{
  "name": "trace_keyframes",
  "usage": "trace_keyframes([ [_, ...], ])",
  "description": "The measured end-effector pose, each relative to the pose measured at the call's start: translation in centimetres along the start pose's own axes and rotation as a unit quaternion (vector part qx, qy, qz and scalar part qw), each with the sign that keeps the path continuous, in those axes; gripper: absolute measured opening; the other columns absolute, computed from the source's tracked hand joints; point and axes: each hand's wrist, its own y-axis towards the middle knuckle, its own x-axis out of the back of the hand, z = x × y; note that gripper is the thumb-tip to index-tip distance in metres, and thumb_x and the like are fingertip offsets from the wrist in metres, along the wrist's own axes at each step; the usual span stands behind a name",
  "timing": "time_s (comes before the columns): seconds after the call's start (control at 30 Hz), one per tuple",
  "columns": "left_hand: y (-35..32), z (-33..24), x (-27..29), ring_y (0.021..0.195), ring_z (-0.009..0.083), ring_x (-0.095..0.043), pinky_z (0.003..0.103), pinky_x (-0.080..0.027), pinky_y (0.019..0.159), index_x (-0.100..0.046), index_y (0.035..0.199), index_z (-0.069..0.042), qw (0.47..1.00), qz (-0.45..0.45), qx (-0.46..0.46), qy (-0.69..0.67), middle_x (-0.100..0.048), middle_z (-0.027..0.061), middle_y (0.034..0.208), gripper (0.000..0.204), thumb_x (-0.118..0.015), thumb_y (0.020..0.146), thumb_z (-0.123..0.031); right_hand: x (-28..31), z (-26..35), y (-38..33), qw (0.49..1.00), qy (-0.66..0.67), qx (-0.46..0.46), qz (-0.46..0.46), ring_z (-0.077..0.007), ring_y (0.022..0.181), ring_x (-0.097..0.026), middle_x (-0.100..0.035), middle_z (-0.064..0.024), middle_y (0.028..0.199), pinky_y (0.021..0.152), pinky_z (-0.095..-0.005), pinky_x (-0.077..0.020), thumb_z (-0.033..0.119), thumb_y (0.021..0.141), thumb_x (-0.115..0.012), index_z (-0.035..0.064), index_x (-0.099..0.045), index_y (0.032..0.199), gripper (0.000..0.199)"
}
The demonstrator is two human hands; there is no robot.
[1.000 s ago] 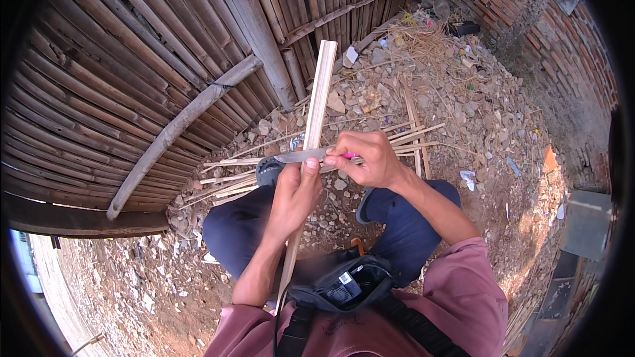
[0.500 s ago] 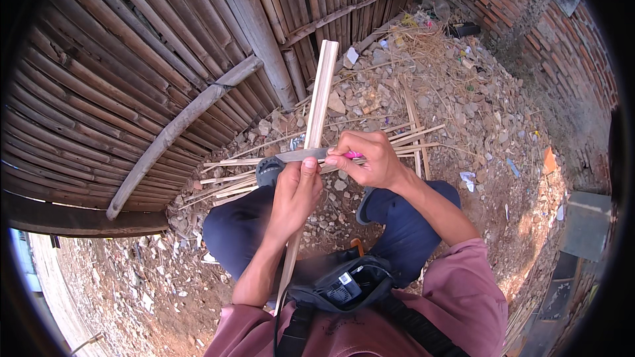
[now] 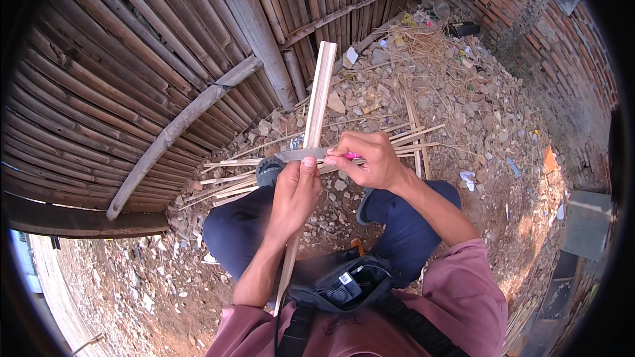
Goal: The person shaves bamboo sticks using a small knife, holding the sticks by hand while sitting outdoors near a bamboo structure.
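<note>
My left hand is closed round a pale bamboo strip, which points up and away from me; its lower end runs back toward my waist. My right hand grips a knife by its pink handle, fingers wrapped and thumb along the blade. The knife blade lies flat across the strip, pointing left, just beyond my left thumb. Whether the edge has bitten into the bamboo cannot be made out.
Several cut bamboo strips lie crossed on stony ground beyond my feet. A bamboo wall stands to the left, a brick wall to the right. An open black waist bag sits at my lap.
Almost nothing differs. The strip's far end sits very slightly lower and to the left; both hands keep their grip and the blade stays across the strip.
</note>
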Motion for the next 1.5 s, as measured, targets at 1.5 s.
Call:
trace_keyframes([
  [1.5, 0.0, 0.1, -0.1, 0.044, 0.0042, -0.03, 0.024, -0.025, 0.039, -0.052, 0.096, -0.008, 0.996, 0.047, 0.02, -0.074, -0.037, -0.0055, 0.059, 0.048, -0.039, 0.115, -0.05, 0.0, 0.1, -0.1, 1.0, 0.015, -0.005, -0.005, -0.0225, 0.062, -0.071, -0.073, -0.0071, 0.078, 0.054, -0.0358, -0.0527, 0.02, 0.093, -0.08, 0.0049, -0.068, 0.082, 0.023],
])
